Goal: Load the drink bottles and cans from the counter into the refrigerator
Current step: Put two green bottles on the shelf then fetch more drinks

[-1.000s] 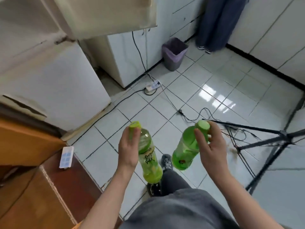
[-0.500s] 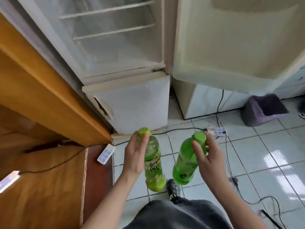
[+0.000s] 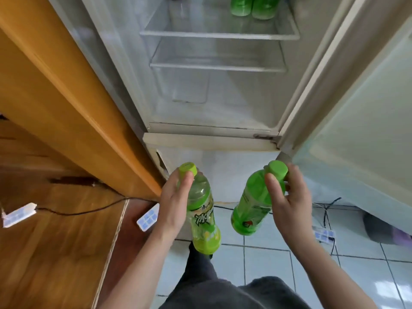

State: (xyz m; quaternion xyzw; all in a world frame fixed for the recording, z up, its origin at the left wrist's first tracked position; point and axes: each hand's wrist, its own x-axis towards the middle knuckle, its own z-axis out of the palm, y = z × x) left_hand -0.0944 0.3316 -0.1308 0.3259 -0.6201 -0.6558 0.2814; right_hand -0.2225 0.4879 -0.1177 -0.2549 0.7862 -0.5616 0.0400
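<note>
Gripping a clear pale-green plastic bottle (image 3: 203,216) in my left hand (image 3: 176,204) and a bright-green plastic bottle (image 3: 254,208) in my right hand (image 3: 291,208), I've swung round to the open white refrigerator (image 3: 209,139); loading comes next, beside two green bottles (image 3: 242,6) far back.

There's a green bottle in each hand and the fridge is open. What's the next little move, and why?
Probably raise both toward the upper shelf. The left hand grips the left bottle and the right hand grips the right bottle near their caps, the refrigerator stands open in front, and two green bottles already stand on that shelf.
</note>
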